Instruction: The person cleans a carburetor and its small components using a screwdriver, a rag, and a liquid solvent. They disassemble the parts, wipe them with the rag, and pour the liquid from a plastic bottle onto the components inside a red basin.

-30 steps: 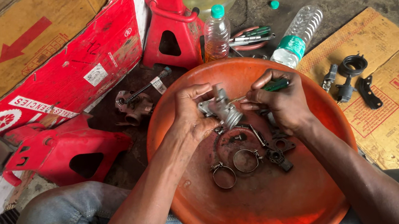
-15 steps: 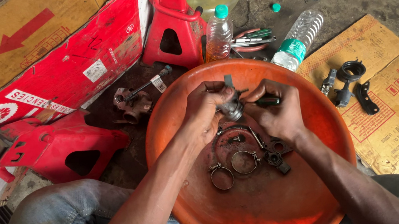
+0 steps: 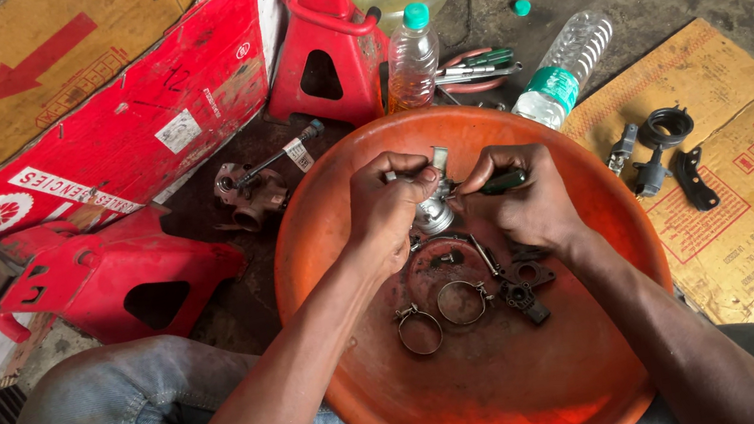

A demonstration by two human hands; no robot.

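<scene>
The left hand (image 3: 388, 202) is closed around a small grey metal engine part (image 3: 435, 213), holding it up just above the wide orange plastic basin (image 3: 333, 249). The right hand (image 3: 522, 204) grips a green-handled screwdriver (image 3: 499, 184), whose long axis runs sideways, tip pointing left into the part. The part sits between the two hands, touching the left and just beside the right. Loose round metal hose clamps (image 3: 419, 328) lie in the basin below, nearer the person's knees.
</scene>
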